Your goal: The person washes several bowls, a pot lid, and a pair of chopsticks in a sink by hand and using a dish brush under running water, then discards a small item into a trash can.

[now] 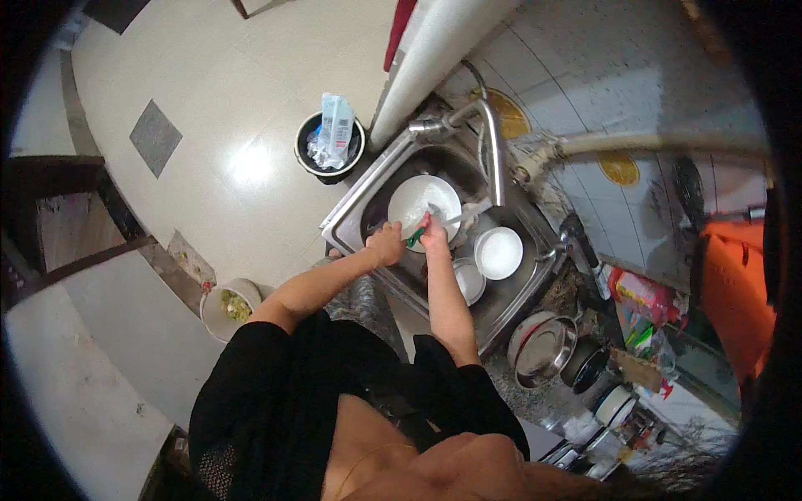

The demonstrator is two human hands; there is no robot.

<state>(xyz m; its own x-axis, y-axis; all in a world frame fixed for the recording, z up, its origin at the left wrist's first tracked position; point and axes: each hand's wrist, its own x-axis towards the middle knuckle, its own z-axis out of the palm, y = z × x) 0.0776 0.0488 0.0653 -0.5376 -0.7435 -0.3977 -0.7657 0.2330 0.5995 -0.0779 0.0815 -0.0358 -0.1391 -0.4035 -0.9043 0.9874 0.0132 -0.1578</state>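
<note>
Over the metal sink (535, 296), my right hand (433, 234) is closed around a green-handled utensil (415, 238). A small shiny end shows just above my fingers, over a white plate (424, 190); its exact kind is too small to tell. My left hand (386, 244) is closed beside it, at the plate's lower left rim. What sits in my left fingers is hidden. To the right of the hands stands a white bowl (500, 253), with another pale bowl (469, 282) partly behind it.
A curved tap (491, 138) arches over the sink, a pale streak below its spout. Metal pans (543, 346) sit on the right counter near bottles (639, 296). On the floor are a filled bin (330, 171) and a white bucket (224, 313) with green scraps. An orange cloth (735, 292) hangs at right.
</note>
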